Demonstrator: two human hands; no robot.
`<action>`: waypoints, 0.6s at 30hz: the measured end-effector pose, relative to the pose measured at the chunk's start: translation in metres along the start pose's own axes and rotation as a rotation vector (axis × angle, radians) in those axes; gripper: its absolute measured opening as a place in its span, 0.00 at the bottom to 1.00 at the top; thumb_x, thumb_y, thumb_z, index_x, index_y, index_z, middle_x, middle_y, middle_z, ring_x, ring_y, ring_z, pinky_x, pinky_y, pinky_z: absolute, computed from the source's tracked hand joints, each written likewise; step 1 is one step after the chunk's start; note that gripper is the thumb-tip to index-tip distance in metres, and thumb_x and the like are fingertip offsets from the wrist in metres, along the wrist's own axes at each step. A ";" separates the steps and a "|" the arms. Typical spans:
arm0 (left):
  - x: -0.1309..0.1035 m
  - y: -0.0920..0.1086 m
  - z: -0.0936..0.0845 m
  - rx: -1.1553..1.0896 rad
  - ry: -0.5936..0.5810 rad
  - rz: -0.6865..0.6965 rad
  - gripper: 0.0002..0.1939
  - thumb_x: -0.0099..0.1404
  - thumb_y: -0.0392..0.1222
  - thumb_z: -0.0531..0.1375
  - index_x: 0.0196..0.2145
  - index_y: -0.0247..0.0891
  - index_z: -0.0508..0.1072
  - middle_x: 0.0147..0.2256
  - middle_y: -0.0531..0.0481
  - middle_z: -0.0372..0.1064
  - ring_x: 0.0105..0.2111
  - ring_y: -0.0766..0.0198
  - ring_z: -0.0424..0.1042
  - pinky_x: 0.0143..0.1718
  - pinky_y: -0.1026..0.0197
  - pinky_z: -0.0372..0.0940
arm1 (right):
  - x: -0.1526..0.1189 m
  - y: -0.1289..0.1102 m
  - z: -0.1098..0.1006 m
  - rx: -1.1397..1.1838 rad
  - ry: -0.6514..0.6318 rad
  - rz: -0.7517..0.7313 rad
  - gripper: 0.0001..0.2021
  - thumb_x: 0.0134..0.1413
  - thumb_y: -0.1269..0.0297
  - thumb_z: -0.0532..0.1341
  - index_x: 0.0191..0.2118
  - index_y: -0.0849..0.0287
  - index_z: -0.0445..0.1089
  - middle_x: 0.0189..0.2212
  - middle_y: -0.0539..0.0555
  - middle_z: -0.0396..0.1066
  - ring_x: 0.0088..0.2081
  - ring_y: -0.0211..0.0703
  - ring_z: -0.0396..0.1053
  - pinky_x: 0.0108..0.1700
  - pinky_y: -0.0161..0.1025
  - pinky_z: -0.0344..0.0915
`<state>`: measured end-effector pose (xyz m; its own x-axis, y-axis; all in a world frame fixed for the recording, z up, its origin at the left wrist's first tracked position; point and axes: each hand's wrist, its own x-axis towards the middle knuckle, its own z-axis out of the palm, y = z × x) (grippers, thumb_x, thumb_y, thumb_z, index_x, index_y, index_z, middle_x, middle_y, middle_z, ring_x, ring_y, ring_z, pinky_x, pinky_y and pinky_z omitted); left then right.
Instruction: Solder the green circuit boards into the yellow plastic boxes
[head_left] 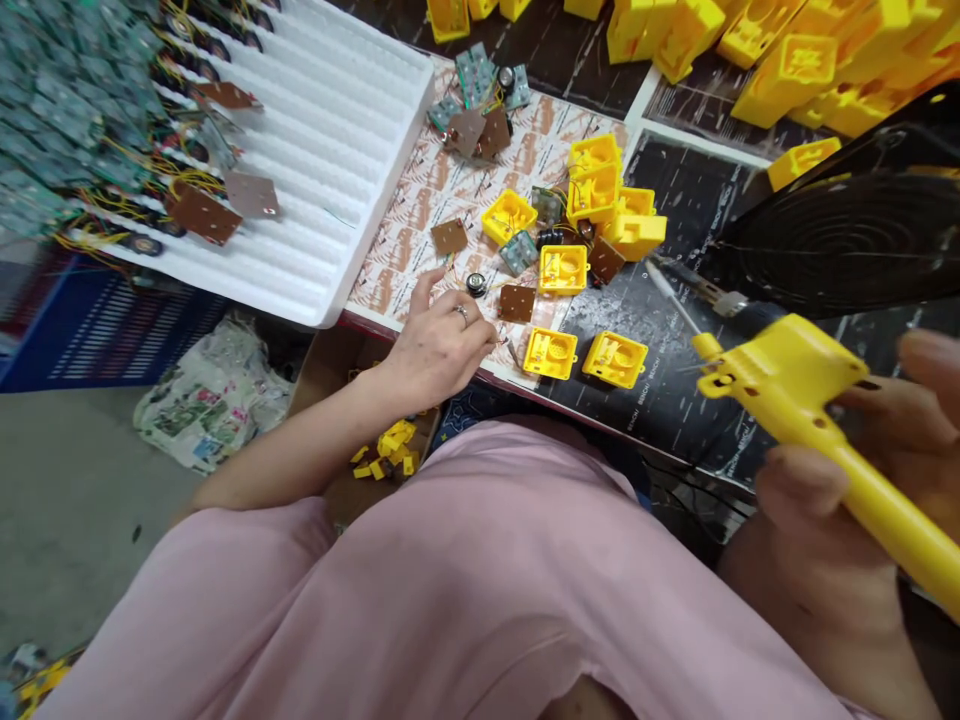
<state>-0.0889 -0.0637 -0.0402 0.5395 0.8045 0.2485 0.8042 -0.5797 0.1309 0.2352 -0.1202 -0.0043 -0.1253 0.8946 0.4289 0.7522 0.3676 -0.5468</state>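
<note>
My right hand (847,470), on the right, grips a yellow soldering gun (787,360). The gun's long thin tip points up and left over the black mat. At the table's front edge my left hand (446,345) lies with its fingers bent and thumb and forefinger together. Whatever is in that pinch is too small to make out. Just beyond those fingers are a small round speaker (476,285) with thin wires and a brown circuit board (517,303). To the right, two open yellow housings (550,354) sit side by side, with small metal pieces inside.
A white foam tray (330,150) at left carries many wired circuit boards (75,110). More yellow housings (596,180) and boards cluster mid-table; a large yellow heap (832,60) is at the back right. A round black fan (847,240) stands at right. Below the table is a cardboard box (330,400).
</note>
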 end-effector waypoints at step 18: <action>0.024 0.030 -0.005 -0.159 -0.008 0.042 0.10 0.65 0.39 0.53 0.30 0.39 0.73 0.27 0.51 0.68 0.35 0.59 0.68 0.60 0.39 0.59 | -0.008 -0.018 -0.001 0.335 0.023 0.006 0.19 0.50 0.66 0.73 0.49 0.48 0.75 0.34 0.49 0.79 0.31 0.43 0.77 0.30 0.40 0.76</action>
<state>-0.0528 -0.0623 -0.0256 0.5741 0.7800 0.2491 0.7318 -0.6252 0.2713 0.2233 -0.1342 0.0026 -0.1036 0.8924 0.4392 0.4978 0.4288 -0.7539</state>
